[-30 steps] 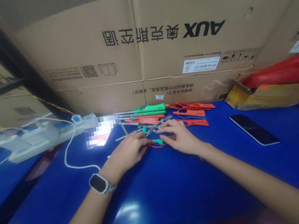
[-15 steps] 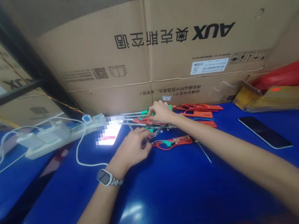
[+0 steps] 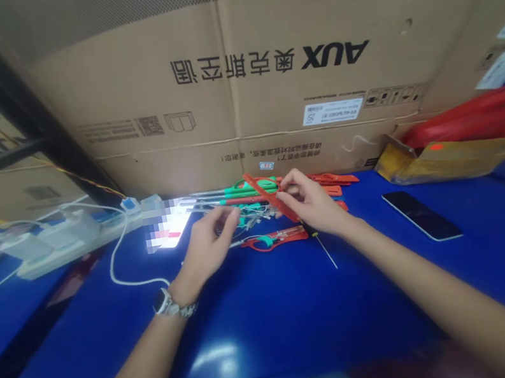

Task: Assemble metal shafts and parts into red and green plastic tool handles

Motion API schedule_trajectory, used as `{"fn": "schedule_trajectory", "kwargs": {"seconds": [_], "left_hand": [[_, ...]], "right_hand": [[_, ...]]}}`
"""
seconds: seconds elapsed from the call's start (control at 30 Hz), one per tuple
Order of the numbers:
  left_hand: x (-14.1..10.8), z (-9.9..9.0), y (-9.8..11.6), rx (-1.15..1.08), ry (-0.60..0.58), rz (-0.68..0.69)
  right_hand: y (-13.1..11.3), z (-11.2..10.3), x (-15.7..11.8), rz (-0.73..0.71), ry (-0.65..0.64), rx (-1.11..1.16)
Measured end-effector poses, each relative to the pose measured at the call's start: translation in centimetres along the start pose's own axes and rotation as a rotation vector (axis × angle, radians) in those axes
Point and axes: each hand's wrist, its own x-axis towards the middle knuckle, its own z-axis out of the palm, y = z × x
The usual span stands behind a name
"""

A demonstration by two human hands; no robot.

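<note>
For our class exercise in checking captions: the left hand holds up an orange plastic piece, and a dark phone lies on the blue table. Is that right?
Not quite: in the head view, the right hand holds up the orange plastic piece. The dark phone does lie on the blue table.

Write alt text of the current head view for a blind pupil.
The right hand holds an orange plastic piece at a tilt; the left hand is near an open orange casing on a blue table. A dark-screened phone lies to the right.
</note>
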Motion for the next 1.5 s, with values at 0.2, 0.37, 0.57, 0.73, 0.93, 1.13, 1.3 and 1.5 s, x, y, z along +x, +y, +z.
{"fn": "schedule_trajectory", "kwargs": {"seconds": [0.2,0.37,0.57,0.73,0.93,1.13,1.3,1.5], "left_hand": [[0.0,2.1,1.0,-0.355,-0.073,-0.107],[-0.3,2.9,1.1,0.007,-0.126,0.099],[0.0,6.2,3.1,0.590,-0.433,0.523],[0.5,8.1,3.5,0.696,-0.481,0.557],[0.7,8.0,3.0,0.669,-0.497,0.494],[0.4,8.1,2.5,0.617,-0.458,0.486],[-0.1,8.3,2.0,0.634,-0.410,0.541],[-0.5,7.0,2.4,0.585,-0.349,0.598]], "right_hand": [[-0.3,-0.6,-2.7,-0.018,-0.135,-0.197],[0.6,-2.1,-2.6,0.022,-0.073,-0.242],[2.7,-3.5,-2.4,0.074,0.078,-0.161],[2.7,-2.9,-2.7,0.097,0.059,-0.134],[2.8,-2.1,-2.9,0.067,0.015,-0.140],[2.3,-1.7,-3.3,0.061,-0.058,-0.284],[1.9,-1.7,-3.3,-0.016,-0.113,-0.324],[1.3,-1.8,-3.6,0.059,-0.101,-0.296]]}}
